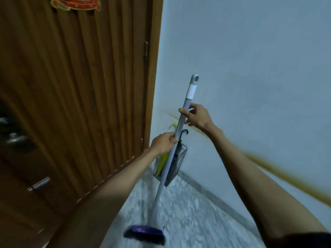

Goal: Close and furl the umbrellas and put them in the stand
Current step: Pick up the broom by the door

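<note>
I hold a broom with a long grey handle (188,97) in both hands. My right hand (196,117) grips the handle high up, and my left hand (163,142) grips it lower down. Its purple head with dark bristles (146,234) hangs near the floor. Behind the handle a black wire stand (180,158) sits in the corner by the wall. In the stand are a furled yellow umbrella (163,162) with a yellow hooked handle, and a furled dark umbrella (177,156) with a dark hooked handle. The broom handle partly hides both.
A brown ribbed wooden door (80,86) fills the left, with metal handles (12,138) and a red ornament (75,3) at its top. A pale wall (250,59) with a brownish streak is on the right. The floor (188,212) is marbled grey.
</note>
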Demonstrator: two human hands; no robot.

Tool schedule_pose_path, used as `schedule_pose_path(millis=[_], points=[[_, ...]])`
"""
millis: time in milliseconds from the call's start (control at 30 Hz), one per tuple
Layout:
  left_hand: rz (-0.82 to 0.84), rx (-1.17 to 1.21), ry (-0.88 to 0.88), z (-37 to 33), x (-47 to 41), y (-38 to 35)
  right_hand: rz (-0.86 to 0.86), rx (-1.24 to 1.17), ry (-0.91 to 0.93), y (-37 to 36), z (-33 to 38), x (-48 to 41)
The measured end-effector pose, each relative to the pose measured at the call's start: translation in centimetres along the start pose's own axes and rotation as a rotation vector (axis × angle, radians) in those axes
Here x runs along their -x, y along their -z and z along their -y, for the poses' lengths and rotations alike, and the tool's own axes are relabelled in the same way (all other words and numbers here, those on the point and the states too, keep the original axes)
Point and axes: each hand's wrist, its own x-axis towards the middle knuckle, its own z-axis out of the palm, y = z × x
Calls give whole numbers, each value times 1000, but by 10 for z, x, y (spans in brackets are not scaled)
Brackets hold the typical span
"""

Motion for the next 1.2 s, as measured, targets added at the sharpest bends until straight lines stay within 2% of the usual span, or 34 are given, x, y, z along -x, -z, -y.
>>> schedule_pose_path(millis=[333, 533, 800, 967, 1200], points=[[91, -45, -163, -175, -49, -165, -181, -18, -123, 187, -148, 53], [151, -29, -202, -243, -62, -253, -224, 17, -150, 257, -225, 82], [271, -33, -230, -291, -95, -347, -241, 76, -229, 310, -320, 94], [395, -56, -223, -301, -134, -420, -267, 43, -352, 329, -395, 95], [503, -40, -237, -308, -193, -473, -294, -3, -472, 349, -462, 60]])
